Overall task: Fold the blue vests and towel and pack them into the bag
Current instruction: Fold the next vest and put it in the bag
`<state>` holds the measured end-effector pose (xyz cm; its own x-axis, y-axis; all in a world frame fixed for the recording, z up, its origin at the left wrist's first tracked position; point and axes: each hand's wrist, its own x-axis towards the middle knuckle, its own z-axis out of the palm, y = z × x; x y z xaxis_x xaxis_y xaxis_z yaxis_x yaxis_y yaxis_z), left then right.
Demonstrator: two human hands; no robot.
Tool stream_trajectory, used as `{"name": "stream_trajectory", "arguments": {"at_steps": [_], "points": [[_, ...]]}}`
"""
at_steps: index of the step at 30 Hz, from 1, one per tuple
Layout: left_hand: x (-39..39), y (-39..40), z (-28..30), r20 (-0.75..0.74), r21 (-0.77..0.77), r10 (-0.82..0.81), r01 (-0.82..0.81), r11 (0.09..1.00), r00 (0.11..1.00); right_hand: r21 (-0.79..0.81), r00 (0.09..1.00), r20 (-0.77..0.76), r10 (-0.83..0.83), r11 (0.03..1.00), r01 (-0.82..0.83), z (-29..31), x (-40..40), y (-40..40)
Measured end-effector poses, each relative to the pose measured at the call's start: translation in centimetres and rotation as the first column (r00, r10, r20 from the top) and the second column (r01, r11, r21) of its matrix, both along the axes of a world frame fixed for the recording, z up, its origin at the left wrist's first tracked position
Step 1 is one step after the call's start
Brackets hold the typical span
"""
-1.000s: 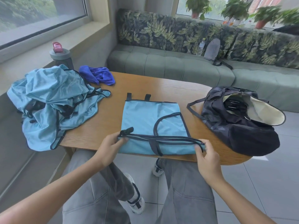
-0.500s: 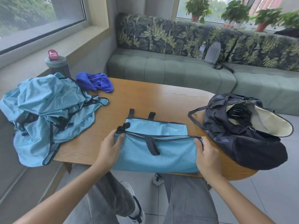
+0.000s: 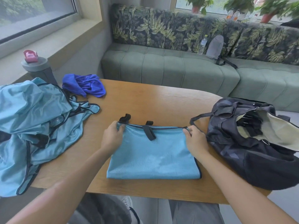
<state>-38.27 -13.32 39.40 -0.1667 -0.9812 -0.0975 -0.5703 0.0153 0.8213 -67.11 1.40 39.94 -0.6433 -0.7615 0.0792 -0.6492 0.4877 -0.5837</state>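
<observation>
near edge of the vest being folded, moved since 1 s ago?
Yes. Both hands carried that edge of the vest away from the table's near rim, up to the vest's far edge.

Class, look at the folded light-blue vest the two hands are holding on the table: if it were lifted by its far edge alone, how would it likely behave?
The folded vest is thin fabric, so it would probably sag and unfold. It looks light: the left hand and right hand pinch its corners with fingertips only. Its sheen, like the crumpled vests, suggests it may slide on the table.

Grey tumbler (image 3: 38,68), wooden table (image 3: 158,101), green sofa (image 3: 169,68), potted plants (image 3: 198,4).
</observation>
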Motion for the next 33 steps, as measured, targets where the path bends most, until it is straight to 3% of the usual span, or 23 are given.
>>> {"name": "stream_trajectory", "arguments": {"at_steps": [4, 8, 11, 14, 17, 20, 24, 26, 30, 33], "points": [[0.3, 0.9, -0.1, 0.099, -0.01, 0.067, -0.066, 0.998, 0.993, 0.109, 0.992, -0.124, -0.016, 0.994, 0.029, -0.6, 0.8, 0.5], [1.1, 4.7, -0.4, 0.246, -0.343, 0.068, 0.021, 0.939, 0.967, 0.118, 0.94, -0.334, 0.067, 0.993, -0.029, -1.1, 2.1, 1.8], [1.0, 8.1, -1.7, 0.385, -0.402, 0.035, 0.133, 0.906, 0.922, 0.107, 0.905, -0.357, 0.232, 0.972, -0.207, -0.7, 3.9, 1.6], [1.5, 10.2, -4.1, 0.525, -0.317, -0.017, 0.214, 0.924, 0.851, 0.009, 0.855, -0.239, 0.459, 0.882, -0.471, -0.2, 7.6, 0.5], [2.5, 10.5, -5.1, 0.585, -0.293, -0.074, 0.295, 0.909, 0.808, 0.027, 0.688, -0.206, 0.696, 0.706, -0.707, -0.2, 11.4, -1.3], [3.7, 9.3, -5.5, 0.647, -0.302, -0.141, 0.421, 0.855, 0.75, 0.146, 0.503, -0.219, 0.836, 0.538, -0.83, -1.1, 13.8, -4.1], [6.5, 6.3, -5.7, 0.738, -0.306, -0.256, 0.648, 0.697, 0.624, 0.436, 0.254, -0.421, 0.871, 0.44, -0.785, -2.2, 12.5, -7.5], [7.9, 4.2, -5.5, 0.772, -0.275, -0.32, 0.742, 0.612, 0.55, 0.525, 0.202, -0.425, 0.882, 0.422, -0.739, -2.2, 11.1, -8.0], [8.2, -0.2, -5.1, 0.818, -0.216, -0.368, 0.83, 0.514, 0.441, 0.508, 0.31, -0.351, 0.884, 0.458, -0.73, -2.3, 9.3, -7.2], [7.0, -3.3, -4.3, 0.862, -0.22, -0.301, 0.835, 0.504, 0.409, 0.469, 0.506, -0.289, 0.813, 0.581, -0.665, -3.1, 9.0, -6.0]]}}
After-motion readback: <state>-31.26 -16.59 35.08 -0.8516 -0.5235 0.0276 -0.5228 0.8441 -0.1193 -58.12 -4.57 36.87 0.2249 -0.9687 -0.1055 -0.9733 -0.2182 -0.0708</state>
